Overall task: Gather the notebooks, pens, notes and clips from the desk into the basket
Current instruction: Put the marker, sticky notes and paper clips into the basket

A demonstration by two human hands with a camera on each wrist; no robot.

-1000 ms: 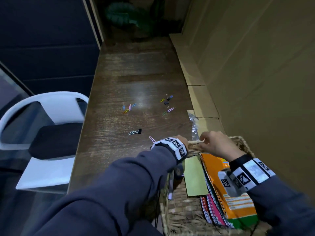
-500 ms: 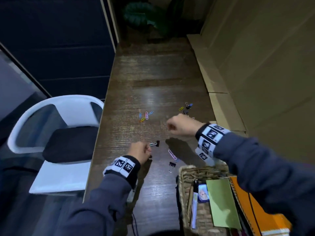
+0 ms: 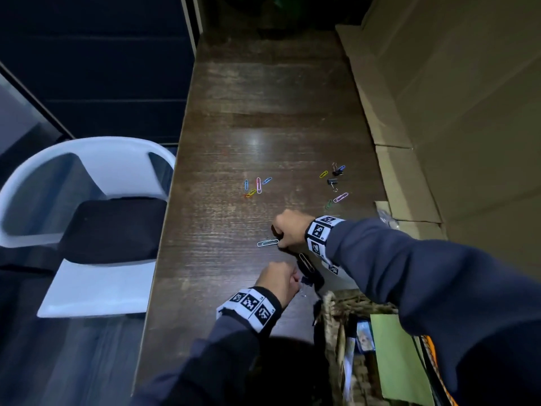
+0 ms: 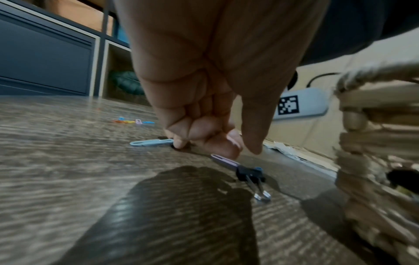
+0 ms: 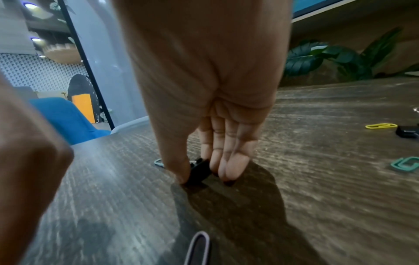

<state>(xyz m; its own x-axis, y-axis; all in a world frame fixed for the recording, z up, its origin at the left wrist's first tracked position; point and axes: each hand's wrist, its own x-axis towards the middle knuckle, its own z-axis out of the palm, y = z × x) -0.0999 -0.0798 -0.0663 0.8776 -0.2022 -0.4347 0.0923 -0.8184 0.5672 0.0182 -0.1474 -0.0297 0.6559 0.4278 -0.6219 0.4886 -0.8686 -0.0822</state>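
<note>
My right hand reaches across the desk, and its thumb and fingers pinch a small black binder clip that lies on the wood. A light-blue paper clip lies against that clip. My left hand hovers nearer me with its fingers curled into the palm and its thumb pointing down; nothing shows in it. Just under it lie a pink paper clip and another black binder clip. The woven basket stands at the near right and holds a green note, notebooks and pens.
Several coloured paper clips lie mid-desk. A second group with black binder clips lies further right. A white chair stands off the desk's left edge. Cardboard lines the right side, with a clear wrapper beside it.
Both hands left the basket and moved out over the desk. The right hand then came down onto the black binder clip; the left drew back toward the clips near the basket.
</note>
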